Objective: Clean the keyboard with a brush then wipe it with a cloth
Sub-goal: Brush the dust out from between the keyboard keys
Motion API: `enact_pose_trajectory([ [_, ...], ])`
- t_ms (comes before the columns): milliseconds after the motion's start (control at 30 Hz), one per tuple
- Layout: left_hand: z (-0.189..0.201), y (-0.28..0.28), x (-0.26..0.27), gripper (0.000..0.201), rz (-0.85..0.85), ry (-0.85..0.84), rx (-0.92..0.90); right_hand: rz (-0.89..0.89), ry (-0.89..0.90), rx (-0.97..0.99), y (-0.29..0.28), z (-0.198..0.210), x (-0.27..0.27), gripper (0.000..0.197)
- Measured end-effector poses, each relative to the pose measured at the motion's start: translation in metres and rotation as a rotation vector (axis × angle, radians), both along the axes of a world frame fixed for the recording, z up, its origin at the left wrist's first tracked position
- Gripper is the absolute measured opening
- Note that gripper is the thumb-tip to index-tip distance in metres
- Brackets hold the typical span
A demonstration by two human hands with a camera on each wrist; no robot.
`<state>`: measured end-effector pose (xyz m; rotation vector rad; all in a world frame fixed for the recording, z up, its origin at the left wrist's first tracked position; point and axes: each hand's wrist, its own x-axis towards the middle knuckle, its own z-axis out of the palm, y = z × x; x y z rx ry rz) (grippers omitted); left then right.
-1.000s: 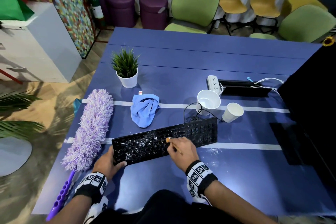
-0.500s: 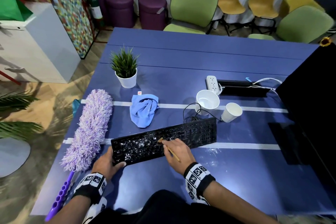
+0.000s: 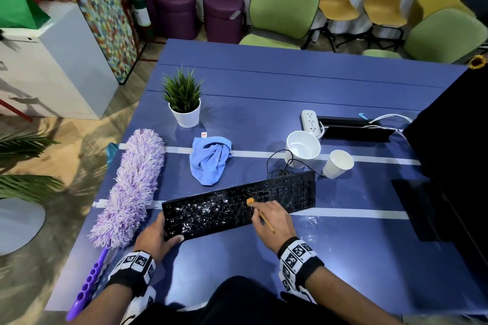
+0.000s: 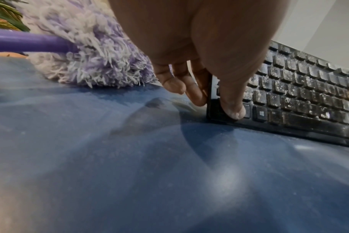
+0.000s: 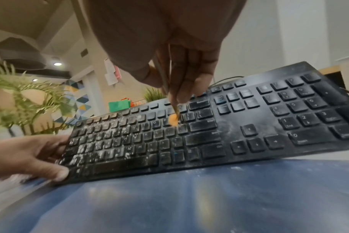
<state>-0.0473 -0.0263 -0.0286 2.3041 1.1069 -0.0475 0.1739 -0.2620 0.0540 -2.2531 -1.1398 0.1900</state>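
Keyboard: black, lying slantwise on the near part of the blue table; left half of the keys flecked with white powder, right half dusty but mostly clear. 
Left hand: grips the keyboard's near-left corner, thumb on top by the bottom key row, fingers curled against the left edge. 
Right hand: pinches a thin brush between thumb and fingers; its orange tip touches the keys near the middle of the upper rows. 
Duster: purple and fluffy, purple handle, just left of the keyboard, beside the left hand. 
Cloth: blue, crumpled, behind the keyboard, apart from both hands. 
Large white cup: tilted towards the viewer, nothing seen inside. 
Small white cup: tilted likewise, to the right; contents cannot be told. 
White pot: farther back left, holding a green plant. 
Power strip: white, far right.
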Motion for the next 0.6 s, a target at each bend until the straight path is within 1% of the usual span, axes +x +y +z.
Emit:
enact_pose_trajectory([
  [100,0.001,0.001,0.000,0.081,-0.006,0.004,0.005,0.068,-0.029,-0.035,-0.005,-0.002,-0.002,0.023],
  [200,0.002,-0.001,0.000,0.082,-0.009,-0.004,0.006,0.040,-0.010,0.019,-0.007,-0.006,0.003,0.031],
  [267,0.003,-0.001,-0.001,0.082,-0.002,0.003,0.004,0.065,-0.008,-0.037,-0.008,-0.005,0.005,0.036],
  [333,0.004,-0.001,-0.001,0.082,-0.004,0.013,0.002,-0.004,-0.019,-0.043,-0.012,-0.002,0.009,0.031],
  [433,0.005,-0.002,0.001,0.081,0.001,0.004,0.000,-0.209,0.001,-0.024,-0.019,0.000,0.017,0.019],
  [467,0.006,-0.003,0.001,0.081,0.002,-0.002,0.002,-0.225,0.010,-0.014,-0.018,0.000,0.017,0.019],
  [500,0.006,-0.003,0.000,0.082,-0.001,-0.004,0.006,-0.186,0.023,-0.009,-0.016,-0.001,0.015,0.021],
  [567,0.007,-0.004,0.000,0.082,-0.003,0.004,0.009,-0.019,0.065,-0.021,-0.011,-0.002,0.005,0.025],
  [600,0.007,-0.004,0.000,0.082,0.000,0.004,0.010,0.037,0.082,-0.039,-0.009,-0.002,0.002,0.026],
])
